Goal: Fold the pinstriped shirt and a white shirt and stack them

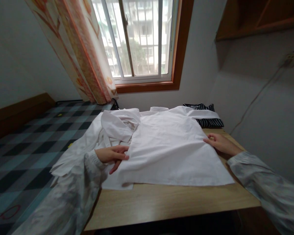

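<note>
A white shirt (166, 147) lies spread flat on a wooden table (166, 202). Its left sleeve and side (115, 125) are bunched and folded over, spilling off the table's left edge. My left hand (112, 155) rests flat on the shirt's left edge, fingers together and pointing right. My right hand (219, 142) rests on the shirt's right edge, fingers pointing left onto the cloth. Neither hand grips the fabric as far as I can see.
A dark striped garment (207, 121) lies at the table's far right, partly under the shirt. A bed with a checked cover (26, 147) stands to the left. Behind are a window (142, 39), a patterned curtain (80, 52) and a wall shelf (257, 19).
</note>
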Demonstrator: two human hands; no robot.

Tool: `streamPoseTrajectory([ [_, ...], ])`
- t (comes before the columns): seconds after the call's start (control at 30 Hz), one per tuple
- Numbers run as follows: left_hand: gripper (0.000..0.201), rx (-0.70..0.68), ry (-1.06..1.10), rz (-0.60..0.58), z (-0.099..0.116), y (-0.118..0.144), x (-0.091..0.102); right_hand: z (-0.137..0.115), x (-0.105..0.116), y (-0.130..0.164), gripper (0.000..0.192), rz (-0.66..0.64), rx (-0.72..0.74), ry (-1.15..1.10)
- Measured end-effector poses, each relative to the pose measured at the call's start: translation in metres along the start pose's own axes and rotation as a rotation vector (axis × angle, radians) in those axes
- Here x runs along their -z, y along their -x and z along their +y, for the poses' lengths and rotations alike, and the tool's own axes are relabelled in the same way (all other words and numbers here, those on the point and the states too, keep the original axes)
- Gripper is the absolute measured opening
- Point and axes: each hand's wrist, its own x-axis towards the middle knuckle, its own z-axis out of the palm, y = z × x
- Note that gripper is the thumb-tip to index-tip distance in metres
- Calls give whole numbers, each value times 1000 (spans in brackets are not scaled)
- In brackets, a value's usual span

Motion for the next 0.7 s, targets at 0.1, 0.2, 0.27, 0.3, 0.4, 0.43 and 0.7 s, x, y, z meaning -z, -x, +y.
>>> streamPoseTrajectory([
  [0.1,66,85,-95,-9,-3,-5,2,-1,0,2,62,-3,-22,-12],
  [0.2,63,177,-243,123,-1,-14,2,-4,-1,3,67,-24,-74,-37],
  [0.27,70,178,-316,255,5,-21,0,-6,-2,2,69,-35,-92,-27],
  [0.3,73,160,-330,320,8,-25,-1,-7,-3,1,70,-34,-83,-16],
  [0.4,75,120,-348,457,14,-39,-6,-8,-6,-3,64,20,-41,8],
  [0.43,73,104,-360,487,14,-43,-8,-8,-7,-4,61,45,-37,20],
  [0.7,46,-134,-620,703,-1,-56,-13,-4,-12,-1,42,93,-46,120],
])
